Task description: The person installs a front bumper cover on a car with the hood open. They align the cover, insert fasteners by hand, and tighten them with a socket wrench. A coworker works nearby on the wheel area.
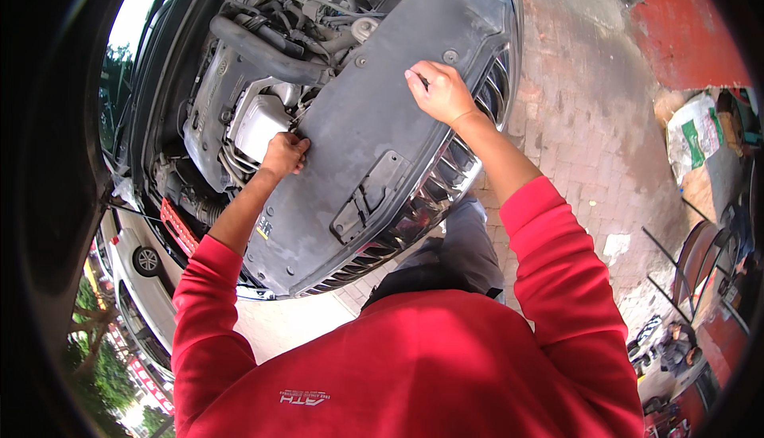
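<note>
A wide black plastic cover panel (350, 112) lies across the front of a car's open engine bay. My left hand (285, 154) is at the panel's inner edge, beside the silver-grey engine part (261, 128). Its fingers are curled together, and what they grip is hidden. Over the panel's outer right part is my right hand (442, 94), with thumb and fingers pinched. A small dark spot shows between those fingers, too small to name. Just beyond this hand a round fastener (450, 57) sits in the panel.
A thick black hose (270, 54) crosses the engine bay beyond my left hand. The chrome grille (446, 171) runs along the car's front, close to my body. Paved ground (573, 136) lies to the right, with a white bag (694, 137) farther off. Another car (139, 267) stands at left.
</note>
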A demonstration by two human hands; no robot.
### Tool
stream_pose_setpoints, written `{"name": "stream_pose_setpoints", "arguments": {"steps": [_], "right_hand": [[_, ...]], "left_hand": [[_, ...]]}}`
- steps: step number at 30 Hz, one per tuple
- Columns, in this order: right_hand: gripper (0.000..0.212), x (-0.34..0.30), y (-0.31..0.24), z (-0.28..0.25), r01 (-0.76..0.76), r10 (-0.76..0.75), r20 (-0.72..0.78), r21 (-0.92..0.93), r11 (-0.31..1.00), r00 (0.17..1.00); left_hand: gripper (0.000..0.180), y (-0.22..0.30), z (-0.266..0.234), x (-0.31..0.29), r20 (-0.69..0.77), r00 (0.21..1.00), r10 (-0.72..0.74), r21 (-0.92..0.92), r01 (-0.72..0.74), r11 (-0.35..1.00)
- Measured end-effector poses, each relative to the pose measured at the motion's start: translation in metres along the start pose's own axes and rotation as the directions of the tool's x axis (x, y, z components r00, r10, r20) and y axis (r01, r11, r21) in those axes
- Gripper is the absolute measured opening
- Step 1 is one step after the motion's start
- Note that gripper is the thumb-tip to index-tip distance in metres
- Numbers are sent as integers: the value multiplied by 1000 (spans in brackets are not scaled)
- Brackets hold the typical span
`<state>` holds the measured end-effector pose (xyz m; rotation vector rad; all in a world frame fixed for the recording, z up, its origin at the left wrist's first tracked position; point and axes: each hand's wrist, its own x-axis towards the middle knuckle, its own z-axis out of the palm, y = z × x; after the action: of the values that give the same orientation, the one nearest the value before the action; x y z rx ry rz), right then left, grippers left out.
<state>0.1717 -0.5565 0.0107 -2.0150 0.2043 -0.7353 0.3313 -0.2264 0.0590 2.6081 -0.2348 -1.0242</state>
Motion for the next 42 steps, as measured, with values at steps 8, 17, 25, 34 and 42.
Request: {"name": "stream_pose_setpoints", "arguments": {"steps": [8,17,25,34,42], "right_hand": [[18,-1,2,0,-3,3,-26,6,1000,1000],[15,1,1,2,9,-9,-8,-1,1000,1000],[11,3,-2,1,40,-40,-3,-24,999,999],[13,4,1,2,59,-55,100,-39,997,993],[15,11,1,-6,-59,49,266,29,998,963]], "left_hand": [[18,-10,-5,-8,-24,980,197,43,-196,980],[9,-26,-7,3,43,984,171,-179,-160,971],[6,6,-9,-39,-63,929,366,-75,-370,926],[14,85,102,-82,-5,697,717,126,-711,692],[17,123,94,-82,193,765,614,306,-641,704]]}}
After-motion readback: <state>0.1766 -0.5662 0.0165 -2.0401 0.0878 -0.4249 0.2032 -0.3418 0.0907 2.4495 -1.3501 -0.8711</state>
